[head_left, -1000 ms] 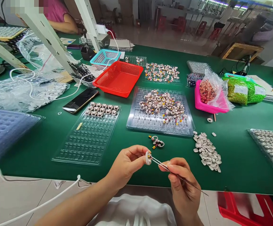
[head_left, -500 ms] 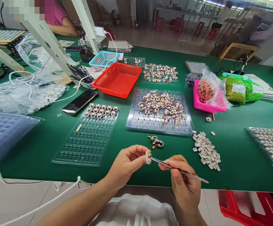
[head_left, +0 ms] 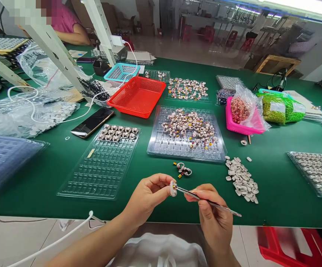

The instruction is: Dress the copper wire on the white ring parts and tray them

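Off-white plastic, by its look, makes up the small ring-shaped shell (head_left: pixel 173 188) that you hold over the tabletop (head_left: pixel 274 207), a little in from its near edge. You seem to be at the fine stage of fitting: the tweezers (head_left: pixel 187 191) reach into the shell, their tips at a tiny gold-yellow tab (head_left: pixel 174 187) inside it. Whether they pinch that tab or only press on it is too small to tell. As I judge it, the next move calls for a steady shell and light pressure from the tips, so that the tab seats without being bent or torn.

Your left hand (head_left: pixel 148 196) pinches the shell between thumb and fingertips; your right hand (head_left: pixel 215 211) is closed around the tweezers. The two hands are apart, bridged only by the tool. The shell thus sits at the left fingertips, to the left of the right hand.

Just beyond it, a couple of loose wired rings (head_left: pixel 187 171) lie between your hands and the near edge of the stacked clear trays (head_left: pixel 172 152). Off those trays' near right corner spreads a heap of whitish caps (head_left: pixel 242 180), beyond your right hand and to its right.
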A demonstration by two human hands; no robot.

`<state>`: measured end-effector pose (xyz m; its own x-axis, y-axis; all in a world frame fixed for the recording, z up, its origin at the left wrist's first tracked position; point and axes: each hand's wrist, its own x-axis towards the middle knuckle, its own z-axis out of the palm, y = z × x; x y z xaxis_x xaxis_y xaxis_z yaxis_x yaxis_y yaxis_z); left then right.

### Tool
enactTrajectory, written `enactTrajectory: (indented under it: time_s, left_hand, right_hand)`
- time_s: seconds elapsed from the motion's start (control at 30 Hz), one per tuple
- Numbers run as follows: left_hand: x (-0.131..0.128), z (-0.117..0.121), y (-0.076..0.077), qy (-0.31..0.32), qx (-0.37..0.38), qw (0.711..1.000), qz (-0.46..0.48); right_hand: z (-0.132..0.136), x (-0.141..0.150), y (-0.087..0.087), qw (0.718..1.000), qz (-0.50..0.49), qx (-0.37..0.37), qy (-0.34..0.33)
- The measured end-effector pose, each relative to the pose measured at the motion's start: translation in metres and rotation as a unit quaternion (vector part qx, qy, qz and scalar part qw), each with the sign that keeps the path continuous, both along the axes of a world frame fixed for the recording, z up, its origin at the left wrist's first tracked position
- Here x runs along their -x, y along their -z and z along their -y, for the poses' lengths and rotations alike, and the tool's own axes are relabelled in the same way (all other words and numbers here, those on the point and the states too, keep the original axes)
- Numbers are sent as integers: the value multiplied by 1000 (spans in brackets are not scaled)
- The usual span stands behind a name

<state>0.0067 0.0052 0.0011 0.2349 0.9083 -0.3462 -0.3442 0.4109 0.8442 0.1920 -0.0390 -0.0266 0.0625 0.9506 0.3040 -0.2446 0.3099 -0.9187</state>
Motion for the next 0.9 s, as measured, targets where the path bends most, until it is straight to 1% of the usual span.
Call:
enactTrajectory:
  time_s: [0.2, 0.3, 0.43, 0.53, 0.6, 0.67, 0.73, 0.77, 0.8, 0.83, 0.9]
  left_hand:
    - [2, 0, -1, 14, 3, 1000, -3]
    - [4, 0, -2, 31, 17, 999, 2]
    - [5, -1, -4, 59, 37, 997, 18]
    - [6, -1, -4, 68, 36, 997, 12]
    - [5, -1, -3, 68, 30, 997, -3]
    - [4, -1, -3, 72, 26, 997, -22]
    - [2, 0, -3, 76, 22, 996, -47]
    - [0, 0, -2, 75, 21, 995, -63]
    - [-2, 0, -1, 72, 19, 994, -82]
    - [-3, 0, 0, 67, 17, 992, -102]
    - [-7, -2, 6, 65, 8, 989, -135]
  right_hand:
    - [-9, -2, -2, 997, -45, 43, -41]
    - [-14, -7, -6, 995, -46, 57, -67]
    - [-19, -18, -16, 995, 17, 33, -95]
    - [-20, -28, -27, 986, 114, 0, -119]
    - [-21, -35, -35, 971, 197, -41, -132]
    - [-20, -39, -44, 947, 272, -89, -143]
    - [-18, -39, -53, 913, 351, -141, -154]
    - [-17, -36, -58, 892, 392, -164, -158]
    - [-15, -33, -62, 864, 437, -187, -164]
    - [-14, -30, -65, 849, 462, -194, -167]
    - [-12, -25, -66, 827, 497, -201, -169]
